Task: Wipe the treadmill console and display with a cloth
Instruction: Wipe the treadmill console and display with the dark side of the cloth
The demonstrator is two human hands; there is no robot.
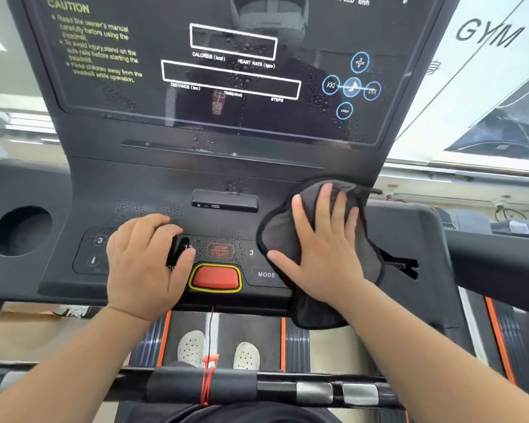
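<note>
Nearby, left hand (141,264) covers buttons (100,240).

A person's right hand (324,245) is pressing a dark grey cloth (277,233) flat against the treadmill console (135,184), fingers spread straight across the fabric. The cloth's lower edge is hanging off the console's near lip below the wrist. Just left of the pressing hand, a MODE label (266,274) and a red button (216,276) ringed in yellow are showing. Beyond the button, the left hand (141,264) is resting on the keypad with fingers loosely bent, holding nothing. Above both hands, water droplets are beading on the console and the dark display (196,96). Below the wrists, white shoes (191,346) are standing on the belt.
</note>
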